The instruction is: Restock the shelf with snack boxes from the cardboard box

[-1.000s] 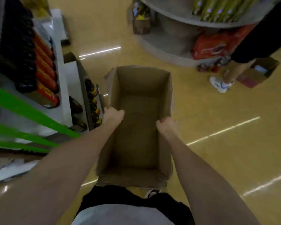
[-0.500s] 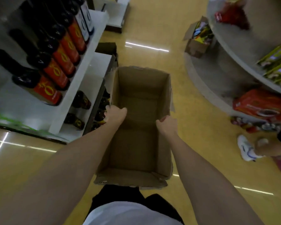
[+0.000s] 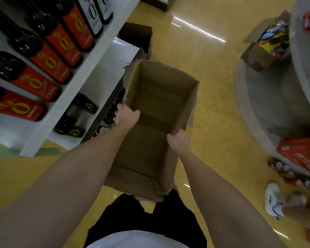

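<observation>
left hand (image 3: pixel 127 117) – fingers curled over the cardboard box (image 3: pixel 156 126)'s left wall | right hand (image 3: pixel 179 140) – fingers hooked on its right wall | box hangs between them, open-side up, looks empty, so likely being carried off | bottle shelf (image 3: pixel 89 68) just beyond left fingers

Both hands carry the open cardboard box (image 3: pixel 150 133): left hand (image 3: pixel 127 117) grips the left wall, right hand (image 3: pixel 179 142) the right. Bottles (image 3: pixel 48 61) line the shelf (image 3: pixel 89 68) left of the fingers.
</observation>
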The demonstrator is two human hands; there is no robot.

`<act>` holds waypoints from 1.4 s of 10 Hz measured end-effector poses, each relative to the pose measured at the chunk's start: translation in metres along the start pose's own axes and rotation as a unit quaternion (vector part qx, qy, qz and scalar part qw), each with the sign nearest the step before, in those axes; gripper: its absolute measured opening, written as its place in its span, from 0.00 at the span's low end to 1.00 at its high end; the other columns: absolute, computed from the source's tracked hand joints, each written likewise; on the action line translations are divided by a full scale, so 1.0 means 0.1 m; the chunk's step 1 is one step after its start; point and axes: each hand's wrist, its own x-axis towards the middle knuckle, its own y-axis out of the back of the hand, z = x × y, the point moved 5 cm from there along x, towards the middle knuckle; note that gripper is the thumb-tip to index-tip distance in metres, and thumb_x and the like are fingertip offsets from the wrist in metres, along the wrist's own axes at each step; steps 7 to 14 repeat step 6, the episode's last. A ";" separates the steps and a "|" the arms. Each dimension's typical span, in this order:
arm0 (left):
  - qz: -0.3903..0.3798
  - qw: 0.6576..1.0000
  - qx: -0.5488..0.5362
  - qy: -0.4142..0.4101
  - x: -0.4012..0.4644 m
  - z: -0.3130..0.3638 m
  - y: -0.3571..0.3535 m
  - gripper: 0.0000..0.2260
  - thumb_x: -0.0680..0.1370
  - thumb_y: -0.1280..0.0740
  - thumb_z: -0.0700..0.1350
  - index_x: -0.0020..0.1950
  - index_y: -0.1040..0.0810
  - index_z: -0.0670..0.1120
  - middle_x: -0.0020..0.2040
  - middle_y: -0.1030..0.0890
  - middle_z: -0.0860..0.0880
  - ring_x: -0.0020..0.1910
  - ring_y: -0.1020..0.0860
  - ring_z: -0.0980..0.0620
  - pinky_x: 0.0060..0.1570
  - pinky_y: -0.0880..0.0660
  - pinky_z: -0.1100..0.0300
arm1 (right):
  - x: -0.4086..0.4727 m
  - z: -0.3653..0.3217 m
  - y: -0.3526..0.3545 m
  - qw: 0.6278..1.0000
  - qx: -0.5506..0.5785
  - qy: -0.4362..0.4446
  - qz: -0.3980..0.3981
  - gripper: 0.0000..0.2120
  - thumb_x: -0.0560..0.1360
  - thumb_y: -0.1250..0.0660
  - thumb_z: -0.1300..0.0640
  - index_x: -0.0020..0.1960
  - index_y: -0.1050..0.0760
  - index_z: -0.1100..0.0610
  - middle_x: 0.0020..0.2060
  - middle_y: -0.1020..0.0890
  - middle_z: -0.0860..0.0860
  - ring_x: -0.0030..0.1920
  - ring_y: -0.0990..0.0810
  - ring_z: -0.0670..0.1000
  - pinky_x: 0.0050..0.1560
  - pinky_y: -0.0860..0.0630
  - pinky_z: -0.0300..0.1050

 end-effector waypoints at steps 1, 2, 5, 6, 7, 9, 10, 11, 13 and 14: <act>0.009 1.000 0.004 0.020 0.21 0.14 0.01 0.33 0.75 0.35 0.52 0.75 0.38 0.39 0.70 0.35 0.42 0.67 0.32 0.37 0.67 0.34 0.39 | 0.29 -0.11 0.04 1.000 -0.014 -0.008 -0.016 0.19 0.78 0.35 0.46 0.59 0.27 0.60 0.59 0.25 0.61 0.52 0.22 0.60 0.52 0.21 0.52; 0.001 1.000 -0.005 0.021 0.46 0.26 0.01 0.32 0.73 0.36 0.53 0.74 0.36 0.39 0.70 0.34 0.42 0.65 0.30 0.38 0.64 0.31 0.40 | 0.56 -0.22 0.06 1.000 0.003 -0.005 -0.030 0.19 0.77 0.35 0.45 0.58 0.28 0.60 0.56 0.25 0.58 0.52 0.21 0.60 0.52 0.20 0.53; -0.096 0.995 -0.008 -0.002 0.81 0.36 0.08 0.27 0.78 0.37 0.50 0.76 0.35 0.45 0.70 0.30 0.43 0.65 0.28 0.40 0.65 0.29 0.46 | 0.93 -0.45 0.13 0.981 -0.132 -0.007 -0.143 0.14 0.78 0.39 0.51 0.52 0.28 0.62 0.48 0.24 0.59 0.42 0.25 0.58 0.31 0.32 0.42; -0.082 0.996 0.041 0.001 0.81 0.31 0.07 0.27 0.80 0.38 0.49 0.77 0.38 0.42 0.72 0.32 0.40 0.68 0.29 0.40 0.64 0.29 0.47 | 1.00 -0.63 0.13 0.984 -0.122 0.020 -0.131 0.19 0.78 0.39 0.50 0.62 0.27 0.63 0.57 0.24 0.60 0.50 0.22 0.59 0.43 0.27 0.47; -0.082 0.996 0.041 0.001 0.81 0.31 0.07 0.27 0.80 0.38 0.49 0.77 0.38 0.42 0.72 0.32 0.40 0.68 0.29 0.40 0.64 0.29 0.47 | 1.00 -0.63 0.13 0.984 -0.122 0.020 -0.131 0.19 0.78 0.39 0.50 0.62 0.27 0.63 0.57 0.24 0.60 0.50 0.22 0.59 0.43 0.27 0.47; -0.082 0.996 0.041 0.001 0.81 0.31 0.07 0.27 0.80 0.38 0.49 0.77 0.38 0.42 0.72 0.32 0.40 0.68 0.29 0.40 0.64 0.29 0.47 | 1.00 -0.63 0.13 0.984 -0.122 0.020 -0.131 0.19 0.78 0.39 0.50 0.62 0.27 0.63 0.57 0.24 0.60 0.50 0.22 0.59 0.43 0.27 0.47; -0.082 0.996 0.041 0.001 0.81 0.31 0.07 0.27 0.80 0.38 0.49 0.77 0.38 0.42 0.72 0.32 0.40 0.68 0.29 0.40 0.64 0.29 0.47 | 1.00 -0.63 0.13 0.984 -0.122 0.020 -0.131 0.19 0.78 0.39 0.50 0.62 0.27 0.63 0.57 0.24 0.60 0.50 0.22 0.59 0.43 0.27 0.47; -0.082 0.996 0.041 0.001 0.81 0.31 0.07 0.27 0.80 0.38 0.49 0.77 0.38 0.42 0.72 0.32 0.40 0.68 0.29 0.40 0.64 0.29 0.47 | 1.00 -0.63 0.13 0.984 -0.122 0.020 -0.131 0.19 0.78 0.39 0.50 0.62 0.27 0.63 0.57 0.24 0.60 0.50 0.22 0.59 0.43 0.27 0.47; -0.082 0.996 0.041 0.001 0.81 0.31 0.07 0.27 0.80 0.38 0.49 0.77 0.38 0.42 0.72 0.32 0.40 0.68 0.29 0.40 0.64 0.29 0.47 | 1.00 -0.63 0.13 0.984 -0.122 0.020 -0.131 0.19 0.78 0.39 0.50 0.62 0.27 0.63 0.57 0.24 0.60 0.50 0.22 0.59 0.43 0.27 0.47; -0.082 0.996 0.041 0.001 0.81 0.31 0.07 0.27 0.80 0.38 0.49 0.77 0.38 0.42 0.72 0.32 0.40 0.68 0.29 0.40 0.64 0.29 0.47 | 1.00 -0.63 0.13 0.984 -0.122 0.020 -0.131 0.19 0.78 0.39 0.50 0.62 0.27 0.63 0.57 0.24 0.60 0.50 0.22 0.59 0.43 0.27 0.47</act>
